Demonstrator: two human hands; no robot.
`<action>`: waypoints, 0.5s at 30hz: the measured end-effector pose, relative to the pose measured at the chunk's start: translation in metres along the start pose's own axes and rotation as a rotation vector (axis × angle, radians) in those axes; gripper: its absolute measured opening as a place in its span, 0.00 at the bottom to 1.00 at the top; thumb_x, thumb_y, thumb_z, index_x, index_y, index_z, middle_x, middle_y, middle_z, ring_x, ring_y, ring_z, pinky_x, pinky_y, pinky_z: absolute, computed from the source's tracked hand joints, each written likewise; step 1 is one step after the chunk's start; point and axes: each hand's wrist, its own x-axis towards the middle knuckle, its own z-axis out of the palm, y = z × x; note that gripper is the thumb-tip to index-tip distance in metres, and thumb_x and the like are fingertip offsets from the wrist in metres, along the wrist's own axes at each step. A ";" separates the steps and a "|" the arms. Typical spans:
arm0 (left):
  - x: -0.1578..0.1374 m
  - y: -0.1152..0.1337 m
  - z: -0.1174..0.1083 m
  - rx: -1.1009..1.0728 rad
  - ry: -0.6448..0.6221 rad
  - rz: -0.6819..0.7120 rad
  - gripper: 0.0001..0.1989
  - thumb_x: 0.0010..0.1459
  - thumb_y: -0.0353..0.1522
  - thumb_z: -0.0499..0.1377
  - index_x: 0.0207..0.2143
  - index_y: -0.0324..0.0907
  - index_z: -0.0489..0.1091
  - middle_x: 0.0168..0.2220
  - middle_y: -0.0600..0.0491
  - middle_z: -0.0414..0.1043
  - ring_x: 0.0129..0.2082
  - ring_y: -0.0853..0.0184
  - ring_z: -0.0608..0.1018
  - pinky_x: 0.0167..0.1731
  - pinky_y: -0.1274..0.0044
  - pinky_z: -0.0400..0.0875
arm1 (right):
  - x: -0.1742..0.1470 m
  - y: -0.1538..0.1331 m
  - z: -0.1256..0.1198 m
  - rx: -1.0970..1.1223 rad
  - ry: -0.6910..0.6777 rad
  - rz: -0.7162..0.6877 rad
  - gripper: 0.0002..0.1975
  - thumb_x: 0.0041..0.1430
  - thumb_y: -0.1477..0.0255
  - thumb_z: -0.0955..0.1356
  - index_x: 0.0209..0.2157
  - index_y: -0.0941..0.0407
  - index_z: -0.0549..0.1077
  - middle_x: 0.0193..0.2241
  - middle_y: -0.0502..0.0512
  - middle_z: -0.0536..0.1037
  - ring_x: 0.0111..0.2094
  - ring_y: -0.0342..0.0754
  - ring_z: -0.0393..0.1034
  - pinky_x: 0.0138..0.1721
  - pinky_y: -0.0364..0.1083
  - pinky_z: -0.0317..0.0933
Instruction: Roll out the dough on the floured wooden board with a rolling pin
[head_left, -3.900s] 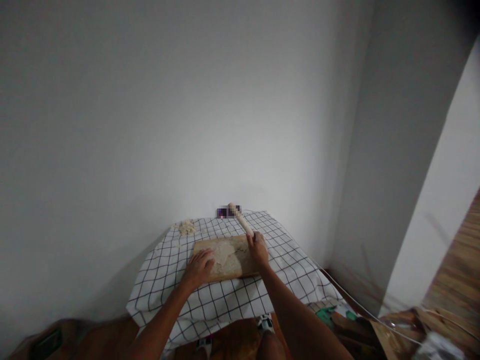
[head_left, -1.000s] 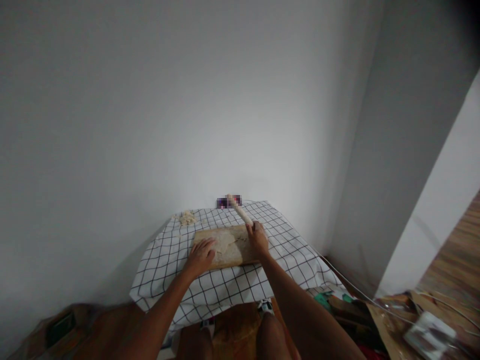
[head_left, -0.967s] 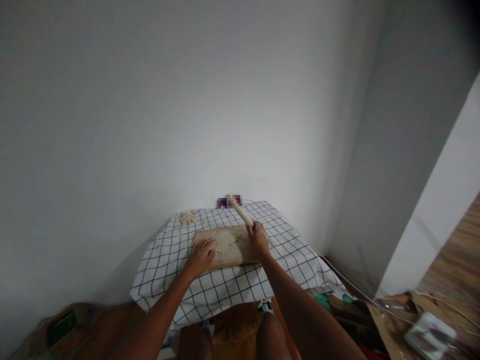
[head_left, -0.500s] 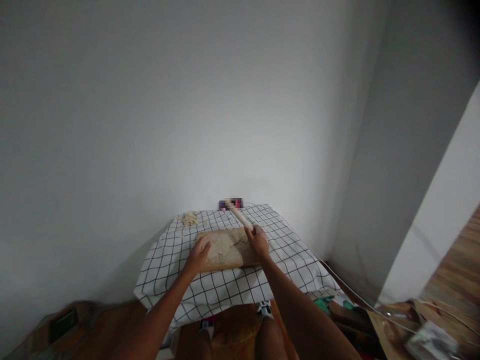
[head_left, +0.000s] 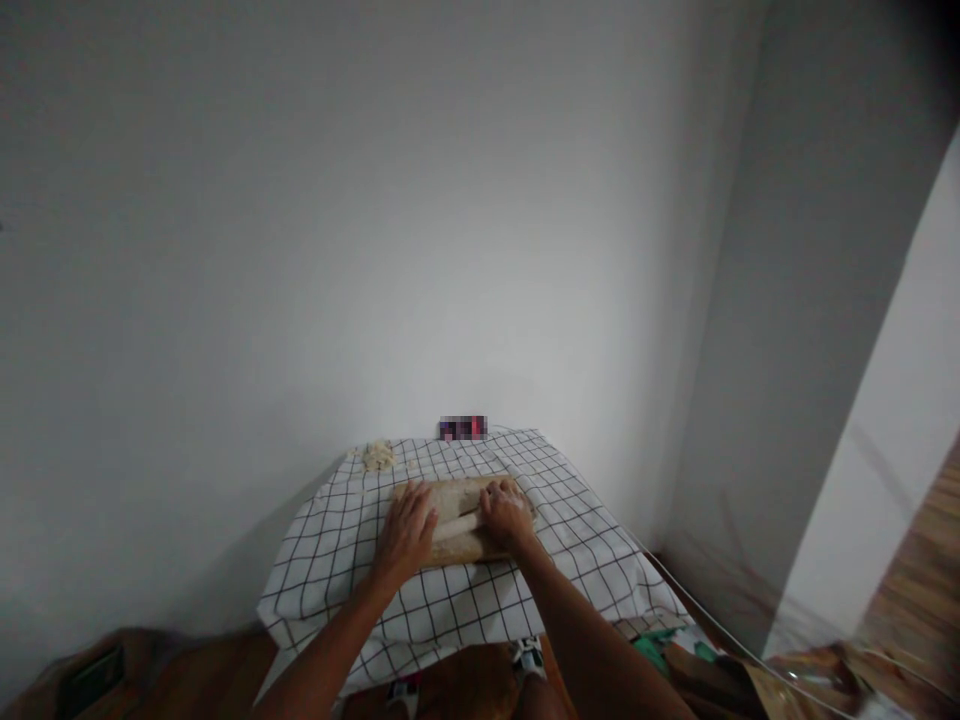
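Note:
A pale wooden rolling pin (head_left: 457, 527) lies crosswise over a flattened sheet of dough (head_left: 452, 500). The dough rests on a wooden board (head_left: 466, 550) on the table. My left hand (head_left: 409, 528) covers the pin's left end, fingers pointing forward over it. On the pin's right end sits my right hand (head_left: 506, 513), its fingers curled over the wood. Both hands hide the pin's ends and parts of the dough.
A checked cloth (head_left: 330, 560) covers the table. Toward its back left is a small heap of pale dough scraps (head_left: 379, 456). A blurred-out phone-like object (head_left: 463, 428) stands by the wall. A white cable (head_left: 697, 605) runs down at right, near floor clutter (head_left: 675, 650).
The rolling pin, held up by my right hand alone and pointing away, now lies crosswise on the dough. My left hand has moved from the board's left edge onto the pin.

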 end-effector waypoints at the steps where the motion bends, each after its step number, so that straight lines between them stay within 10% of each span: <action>1: -0.001 0.004 0.005 0.046 -0.032 0.013 0.26 0.79 0.38 0.49 0.72 0.48 0.72 0.77 0.46 0.70 0.83 0.50 0.61 0.82 0.52 0.54 | 0.000 -0.002 -0.001 -0.037 -0.012 -0.004 0.14 0.81 0.66 0.64 0.50 0.54 0.82 0.53 0.70 0.84 0.57 0.64 0.78 0.56 0.56 0.68; 7: 0.006 0.017 0.016 0.304 -0.006 0.002 0.22 0.78 0.32 0.51 0.65 0.44 0.79 0.68 0.40 0.80 0.75 0.44 0.72 0.77 0.42 0.59 | 0.002 -0.011 -0.012 -0.225 -0.120 0.037 0.21 0.83 0.65 0.59 0.59 0.57 0.80 0.61 0.70 0.81 0.62 0.63 0.75 0.59 0.56 0.67; 15: 0.045 0.007 0.016 0.286 -0.068 0.026 0.16 0.79 0.31 0.52 0.51 0.39 0.82 0.50 0.41 0.87 0.54 0.51 0.85 0.62 0.59 0.74 | 0.034 -0.006 -0.013 -0.214 -0.251 -0.016 0.23 0.84 0.65 0.58 0.65 0.53 0.79 0.68 0.63 0.79 0.68 0.58 0.72 0.67 0.55 0.63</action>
